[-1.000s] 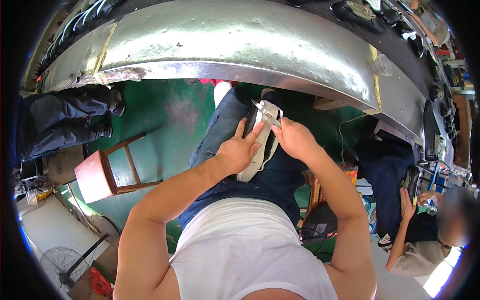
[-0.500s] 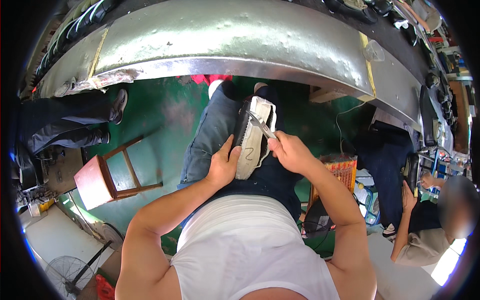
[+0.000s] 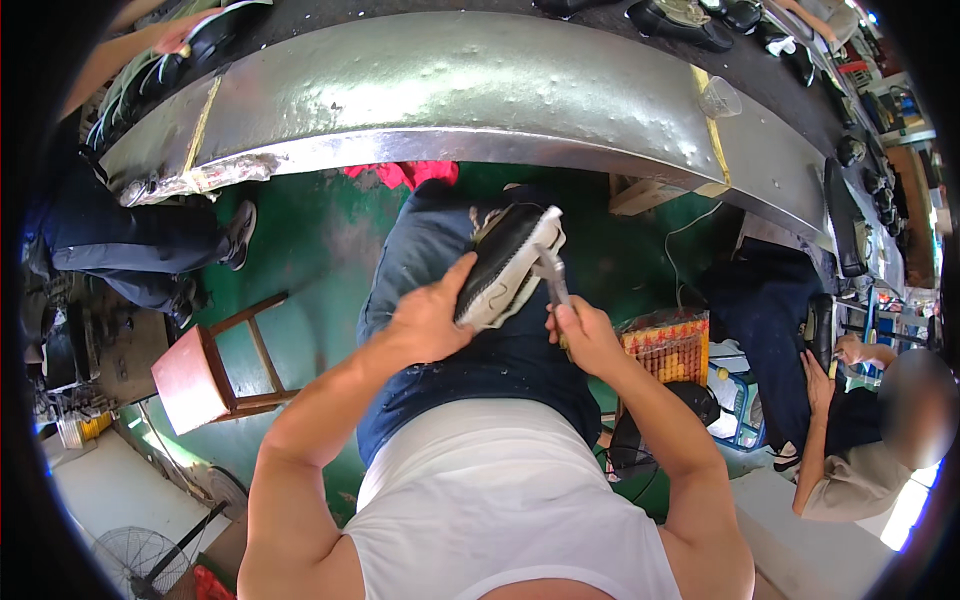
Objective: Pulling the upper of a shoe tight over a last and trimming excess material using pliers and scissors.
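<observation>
Gripping a black shoe (image 3: pixel 503 262) — left hand (image 3: pixel 428 322); right hand (image 3: pixel 585 335) holds a metal tool (image 3: pixel 553 273).

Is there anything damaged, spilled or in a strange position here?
The metal workbench has a ragged, torn front edge at its left end. Otherwise nothing stands out: left hand holds the shoe, right hand a metal tool.

1. Surface (image 3: pixel 450 80): dull, dented sheet metal, shiny at its front edge.
2. Shoe (image 3: pixel 500 262): matt black upper, pale smooth sole.
3. Tool (image 3: pixel 553 278): bright metal.
4. Stool (image 3: pixel 215 368): bare wood, reddish seat.
5. Floor (image 3: pixel 310 250): worn green paint.
</observation>
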`<state>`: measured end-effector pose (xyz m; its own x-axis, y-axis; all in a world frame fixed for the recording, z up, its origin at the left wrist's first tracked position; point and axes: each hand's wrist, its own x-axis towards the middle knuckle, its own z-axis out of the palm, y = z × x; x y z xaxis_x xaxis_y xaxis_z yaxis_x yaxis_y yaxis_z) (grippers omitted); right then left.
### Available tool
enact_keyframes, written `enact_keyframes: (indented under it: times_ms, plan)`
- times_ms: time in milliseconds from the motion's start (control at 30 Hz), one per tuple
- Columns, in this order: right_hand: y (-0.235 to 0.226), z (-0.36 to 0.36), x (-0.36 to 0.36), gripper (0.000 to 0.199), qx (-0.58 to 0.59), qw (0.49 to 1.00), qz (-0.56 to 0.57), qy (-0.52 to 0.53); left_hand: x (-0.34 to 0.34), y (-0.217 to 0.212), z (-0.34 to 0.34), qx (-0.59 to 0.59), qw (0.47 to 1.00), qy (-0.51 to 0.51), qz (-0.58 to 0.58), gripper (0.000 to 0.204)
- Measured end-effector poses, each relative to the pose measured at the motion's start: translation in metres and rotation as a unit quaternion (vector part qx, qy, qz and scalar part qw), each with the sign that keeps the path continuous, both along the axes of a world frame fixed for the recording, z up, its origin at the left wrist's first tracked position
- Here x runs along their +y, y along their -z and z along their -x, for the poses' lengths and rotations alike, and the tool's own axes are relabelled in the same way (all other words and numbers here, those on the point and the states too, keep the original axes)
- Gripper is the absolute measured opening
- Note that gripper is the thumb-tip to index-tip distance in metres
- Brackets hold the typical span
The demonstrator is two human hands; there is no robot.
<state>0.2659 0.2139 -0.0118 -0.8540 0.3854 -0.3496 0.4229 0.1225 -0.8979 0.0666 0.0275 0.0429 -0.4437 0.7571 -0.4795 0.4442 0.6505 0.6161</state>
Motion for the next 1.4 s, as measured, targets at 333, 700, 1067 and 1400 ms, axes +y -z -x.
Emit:
enact_keyframes:
  times_ms: [333, 700, 1067, 1400]
  plan:
    - [0.018, -0.030, 0.016, 0.025, -0.013, 0.991, 0.114, 0.071, 0.071, -0.054, 0.040, -0.171, 0.909, -0.099, -0.367, 0.051]
    - [-0.042, -0.002, 0.013, 0.037, -0.080, 0.969, -0.048, -0.230, -0.014, 0.058, -0.021, 0.092, 0.958, -0.041, -0.268, 0.031]
    - [-0.050, 0.040, 0.019, 0.024, -0.144, 0.875, -0.297, -0.356, -0.006, 0.117, -0.025, -0.279, 0.850, -0.284, -0.345, 0.048]
    - [-0.015, 0.010, 0.022, 0.036, 0.010, 0.909, -0.353, -0.222, 0.017, 0.097, -0.016, -0.394, 0.869, -0.191, -0.230, 0.097]
